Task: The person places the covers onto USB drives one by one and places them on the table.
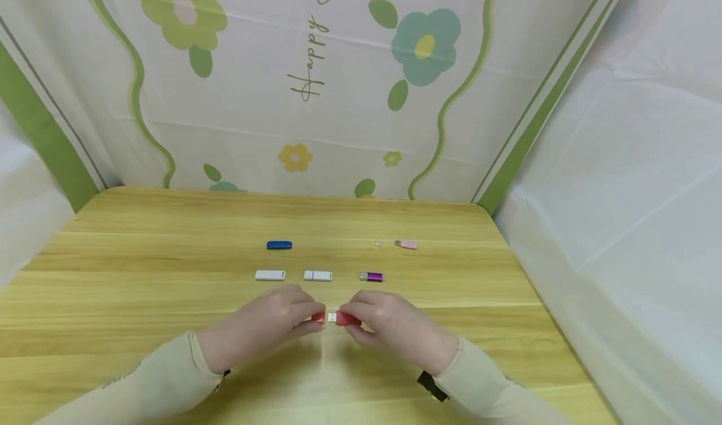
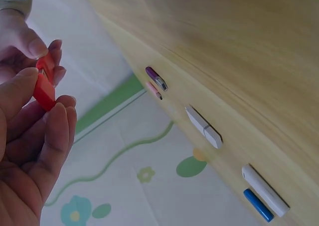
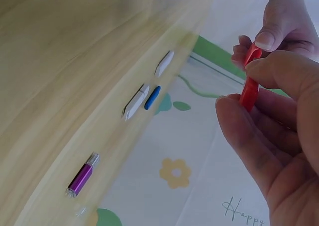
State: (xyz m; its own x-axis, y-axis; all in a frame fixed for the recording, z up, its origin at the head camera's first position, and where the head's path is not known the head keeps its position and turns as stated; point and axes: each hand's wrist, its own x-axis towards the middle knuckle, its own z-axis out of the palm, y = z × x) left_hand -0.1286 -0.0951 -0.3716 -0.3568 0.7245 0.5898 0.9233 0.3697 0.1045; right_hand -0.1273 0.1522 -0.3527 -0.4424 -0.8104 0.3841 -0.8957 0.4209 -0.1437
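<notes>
Over the front middle of the table, my left hand pinches a small red cap between thumb and fingers. Opposite it, my right hand grips a red USB stick, its bare metal plug pointing left at the cap. A narrow gap separates plug and cap in the head view. In the left wrist view the red cap is partly covered by my left thumb and fingers. The right wrist view shows the red stick between my right thumb and fingertips.
Beyond my hands lie a white USB stick, a second white one with a seam, and a purple one. Farther back are a blue stick, a small clear cap and a pink stick. A patterned curtain hangs behind.
</notes>
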